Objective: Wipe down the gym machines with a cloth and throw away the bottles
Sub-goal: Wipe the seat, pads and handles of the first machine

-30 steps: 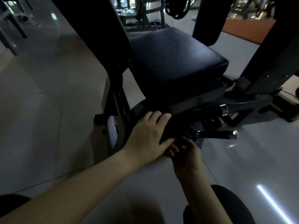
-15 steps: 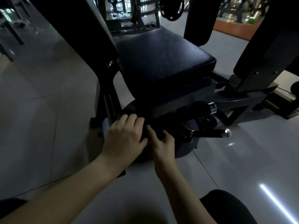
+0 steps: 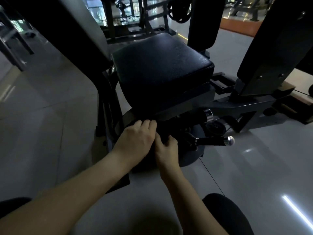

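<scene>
The gym machine's black padded seat [image 3: 160,65] fills the middle of the dim head view. Below its front edge runs a curved dark frame [image 3: 128,116]. My left hand [image 3: 135,141] lies on this frame with its fingers curled over a dark cloth [image 3: 163,132], which is hard to make out. My right hand [image 3: 166,148] sits just to the right, touching the left hand, and pinches the same cloth. No bottle is in view.
A black lever with a chrome knob [image 3: 213,141] sticks out to the right of my hands. A tall back pad [image 3: 67,31] rises at the left and a slanted machine arm [image 3: 271,56] at the right. Grey glossy floor tiles [image 3: 42,133] surround the machine. My knee [image 3: 227,214] is at the bottom right.
Both hands have slid left along the frame, away from the lever. My right hand came up from beneath the left hand to its side.
</scene>
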